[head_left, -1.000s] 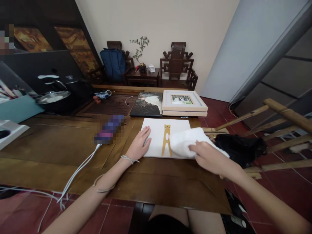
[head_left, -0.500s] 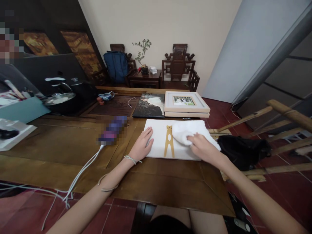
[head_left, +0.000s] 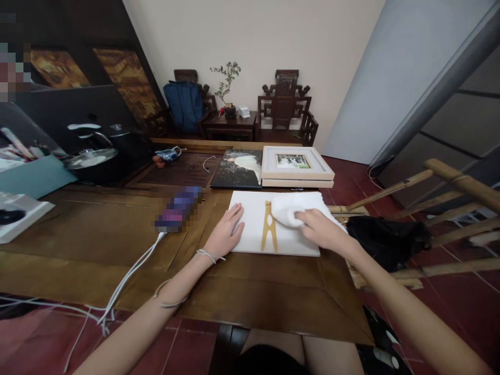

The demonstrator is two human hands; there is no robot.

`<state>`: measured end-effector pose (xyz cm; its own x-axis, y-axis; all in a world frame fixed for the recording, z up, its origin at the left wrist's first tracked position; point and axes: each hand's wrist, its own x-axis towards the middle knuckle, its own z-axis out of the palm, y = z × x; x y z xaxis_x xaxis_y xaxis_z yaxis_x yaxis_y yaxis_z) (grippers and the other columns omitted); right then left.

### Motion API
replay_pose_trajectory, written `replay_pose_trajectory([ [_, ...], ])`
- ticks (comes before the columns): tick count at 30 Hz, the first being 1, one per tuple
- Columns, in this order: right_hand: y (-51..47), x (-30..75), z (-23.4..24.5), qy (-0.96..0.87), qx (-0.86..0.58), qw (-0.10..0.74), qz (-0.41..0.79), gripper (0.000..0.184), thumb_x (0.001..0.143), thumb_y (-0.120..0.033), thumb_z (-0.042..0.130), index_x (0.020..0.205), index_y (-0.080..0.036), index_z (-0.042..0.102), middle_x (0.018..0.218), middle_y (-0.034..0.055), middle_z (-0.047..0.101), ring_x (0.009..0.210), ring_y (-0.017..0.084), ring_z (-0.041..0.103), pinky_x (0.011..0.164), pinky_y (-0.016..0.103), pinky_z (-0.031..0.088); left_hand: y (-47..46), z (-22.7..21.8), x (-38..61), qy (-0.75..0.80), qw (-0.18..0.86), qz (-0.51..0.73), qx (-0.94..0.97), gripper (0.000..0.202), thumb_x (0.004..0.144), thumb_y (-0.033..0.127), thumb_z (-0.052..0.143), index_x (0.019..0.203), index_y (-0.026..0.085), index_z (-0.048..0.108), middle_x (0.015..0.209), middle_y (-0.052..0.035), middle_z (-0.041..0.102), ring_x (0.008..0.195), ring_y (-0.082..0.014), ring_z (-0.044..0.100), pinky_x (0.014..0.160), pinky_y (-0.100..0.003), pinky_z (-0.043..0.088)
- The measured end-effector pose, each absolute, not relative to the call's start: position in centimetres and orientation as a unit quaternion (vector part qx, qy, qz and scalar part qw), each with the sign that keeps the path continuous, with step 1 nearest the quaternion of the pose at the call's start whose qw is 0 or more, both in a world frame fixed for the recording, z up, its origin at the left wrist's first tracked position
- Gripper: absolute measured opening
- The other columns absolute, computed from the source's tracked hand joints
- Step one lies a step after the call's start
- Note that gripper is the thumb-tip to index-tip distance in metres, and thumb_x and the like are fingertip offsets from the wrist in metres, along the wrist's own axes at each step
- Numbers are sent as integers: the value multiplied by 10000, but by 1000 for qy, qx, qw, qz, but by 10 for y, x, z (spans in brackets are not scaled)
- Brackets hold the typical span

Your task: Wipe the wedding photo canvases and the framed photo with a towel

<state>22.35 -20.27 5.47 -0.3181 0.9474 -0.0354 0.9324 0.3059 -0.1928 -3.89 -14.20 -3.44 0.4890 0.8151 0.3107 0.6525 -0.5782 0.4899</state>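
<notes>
A white board [head_left: 247,234] lies flat near the right end of the wooden table, with a gold, narrow two-legged stand piece [head_left: 269,229] on its middle. My left hand [head_left: 228,227] rests flat on the board's left edge, fingers stretched forward and holding nothing. On the right half, a bunched white cloth [head_left: 284,212] presses against the board, partly beside the gold piece's top. My right hand [head_left: 320,227] grips this cloth with bent fingers; part of the cloth spreads out behind the hand.
Beyond the board lie a dark photo panel [head_left: 237,169] and stacked pale frames [head_left: 297,165]. A phone [head_left: 178,208] with white cables is to the left. A pot [head_left: 91,161] and teal box [head_left: 37,174] stand farther left; a bamboo rack [head_left: 390,200] is at right.
The cloth and my right hand have shifted very slightly, staying right of the gold piece. My left hand keeps its place on the board. The whole view has moved a little.
</notes>
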Motion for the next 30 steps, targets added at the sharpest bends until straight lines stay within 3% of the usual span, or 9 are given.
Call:
replay_pose_trajectory([
  [3,-176,215,41,-804,-586,78,67,404,694,-17,329,994,-100,587,1080,165,614,1066,277,522,910,443,359,-142,-34,-39,431,171,274,842,489,887,321,374,1322,104,422,1414,-144,382,1341,-226,287,1110,-442,216],
  [6,-185,201,24,-803,-591,67,40,465,680,-9,355,1078,-87,582,1392,179,383,1321,354,215,994,634,158,-142,-34,-40,433,180,278,838,492,894,330,361,1322,95,422,1415,-148,378,1346,-223,275,1111,-435,212],
  [9,-222,189,17,-812,-581,41,32,451,673,-5,377,1039,-102,623,1476,149,234,1357,364,63,1009,665,56,-142,-36,-40,436,180,274,838,492,912,320,318,1330,76,407,1426,-150,357,1355,-211,250,1115,-422,202],
  [14,-291,185,36,-841,-532,7,102,437,694,-3,368,1009,-132,642,1470,140,252,1358,347,101,1030,632,125,-141,-38,-38,436,180,273,838,488,928,314,282,1351,90,373,1444,-146,322,1367,-208,210,1115,-439,187],
  [17,-303,194,55,-855,-492,0,162,470,662,12,361,1016,-147,627,1420,131,362,1341,302,214,1043,559,198,-141,-39,-38,436,179,262,842,497,931,314,268,1354,70,362,1463,-160,271,1374,-217,182,1115,-444,179],
  [20,-280,206,67,-846,-490,10,209,449,648,12,348,966,-153,619,1136,124,605,1165,245,472,965,430,353,-141,-39,-38,434,174,249,848,504,931,309,264,1363,62,342,1468,-166,256,1378,-217,165,1117,-445,167],
  [23,-234,210,65,-816,-539,42,205,352,703,-44,347,926,-156,595,891,88,635,910,214,573,804,348,438,-140,-39,-39,432,171,245,851,505,926,305,277,1372,75,326,1465,-161,268,1377,-217,172,1117,-451,170],
  [26,-190,197,52,-811,-556,76,164,349,761,-79,333,1024,-139,555,1047,134,611,1062,271,512,883,447,385,-140,-39,-39,431,170,244,852,507,923,299,280,1369,62,328,1460,-167,277,1375,-219,181,1118,-451,171],
  [30,-170,163,32,-827,-551,62,91,444,738,-48,369,1149,-103,528,1430,179,316,1346,366,115,987,655,134,-138,-41,-39,427,173,255,850,492,926,286,268,1363,72,343,1456,-158,293,1371,-211,197,1120,-443,171],
])
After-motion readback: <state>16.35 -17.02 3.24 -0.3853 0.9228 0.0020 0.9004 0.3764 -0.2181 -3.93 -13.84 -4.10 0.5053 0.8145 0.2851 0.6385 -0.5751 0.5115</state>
